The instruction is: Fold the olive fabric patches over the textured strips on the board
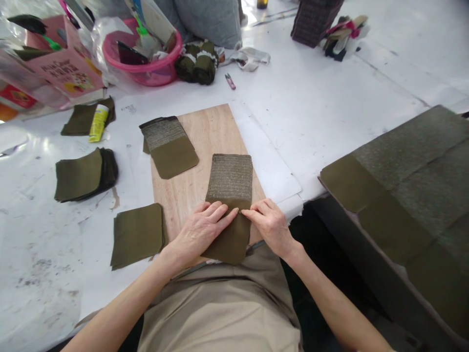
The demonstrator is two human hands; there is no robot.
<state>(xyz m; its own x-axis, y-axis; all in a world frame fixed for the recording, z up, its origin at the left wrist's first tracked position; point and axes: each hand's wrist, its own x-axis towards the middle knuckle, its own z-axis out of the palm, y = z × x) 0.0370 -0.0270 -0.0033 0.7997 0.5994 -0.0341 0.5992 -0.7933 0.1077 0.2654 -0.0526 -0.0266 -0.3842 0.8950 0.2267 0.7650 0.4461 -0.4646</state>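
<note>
An olive-green fabric piece (pixel 229 239) with a grey textured upper part lies on the wooden board (pixel 210 127), its lower end reaching the board's near edge. My left hand (pixel 207 222) rests flat across its middle, fingers stretched out and thumb pointing right. At the right edge of the same piece, my right hand (pixel 269 222) has its fingers curled and thumb and forefinger pinched at the cloth. The two thumbs nearly meet. Another stack of similar two-tone pieces (pixel 172 149) sits at the board's upper left.
Left of the board are stacks of olive pieces (pixel 135 234), (pixel 78 173) and a yellow tube (pixel 98 124). Behind stand a pink basket (pixel 146 71), a pink box (pixel 66 68) and small thread snips (pixel 230 81). Large olive sheets (pixel 403 195) lie at right, across a dark gap.
</note>
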